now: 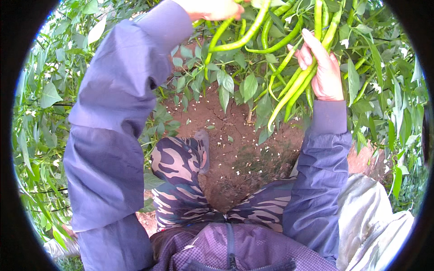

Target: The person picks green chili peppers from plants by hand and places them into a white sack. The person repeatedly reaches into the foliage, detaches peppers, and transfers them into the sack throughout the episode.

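My right hand is closed around a bunch of long green chili peppers. Their thin tips hang down past my palm, and other peppers stick up above my fingers. At the top edge, my left hand is blurred and partly cut off. It reaches in among the pepper plants, and its fingers are too hidden to tell whether they grip anything. Just below and to the right of it, more long green peppers hang among the leaves between my two hands.
Leafy pepper plants with small white blossoms crowd both sides. Brown soil strewn with fallen petals lies between my camouflage-clad knees. A whitish cloth or sack bunches beside my right arm.
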Demonstrator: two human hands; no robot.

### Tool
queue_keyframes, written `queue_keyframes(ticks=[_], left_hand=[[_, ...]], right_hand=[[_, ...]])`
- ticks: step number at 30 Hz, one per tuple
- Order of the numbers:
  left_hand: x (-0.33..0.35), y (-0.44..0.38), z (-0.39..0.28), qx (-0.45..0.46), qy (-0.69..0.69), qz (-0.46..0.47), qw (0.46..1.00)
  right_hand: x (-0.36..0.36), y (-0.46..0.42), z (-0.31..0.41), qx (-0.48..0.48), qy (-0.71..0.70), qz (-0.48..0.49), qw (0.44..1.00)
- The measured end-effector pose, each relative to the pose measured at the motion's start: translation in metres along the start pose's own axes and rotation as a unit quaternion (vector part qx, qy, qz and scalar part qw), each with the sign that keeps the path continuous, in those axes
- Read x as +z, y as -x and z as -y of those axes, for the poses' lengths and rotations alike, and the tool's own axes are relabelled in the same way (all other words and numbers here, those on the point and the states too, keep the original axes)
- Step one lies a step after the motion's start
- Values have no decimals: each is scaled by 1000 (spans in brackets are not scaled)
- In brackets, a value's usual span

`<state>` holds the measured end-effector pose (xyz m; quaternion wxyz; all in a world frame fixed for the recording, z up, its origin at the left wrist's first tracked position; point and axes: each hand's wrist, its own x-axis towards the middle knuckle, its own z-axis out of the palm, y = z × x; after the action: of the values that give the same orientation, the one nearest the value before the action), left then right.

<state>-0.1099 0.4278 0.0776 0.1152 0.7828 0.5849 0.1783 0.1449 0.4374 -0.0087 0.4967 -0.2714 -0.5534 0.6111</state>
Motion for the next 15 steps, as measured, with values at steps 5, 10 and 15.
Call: queue_keyframes(ticks=[5,10,15], left_hand=[[-32,27,-11,-86,61,-241,965],[-38,45,-13,16,19,-427,904],[-45,73,-22,49,8,-517,855]], right_hand=[[-1,-3,-2,-34,34,45,998],[5,-4,-4,-35,13,40,999],[-5,0,0,-22,8,29,999]])
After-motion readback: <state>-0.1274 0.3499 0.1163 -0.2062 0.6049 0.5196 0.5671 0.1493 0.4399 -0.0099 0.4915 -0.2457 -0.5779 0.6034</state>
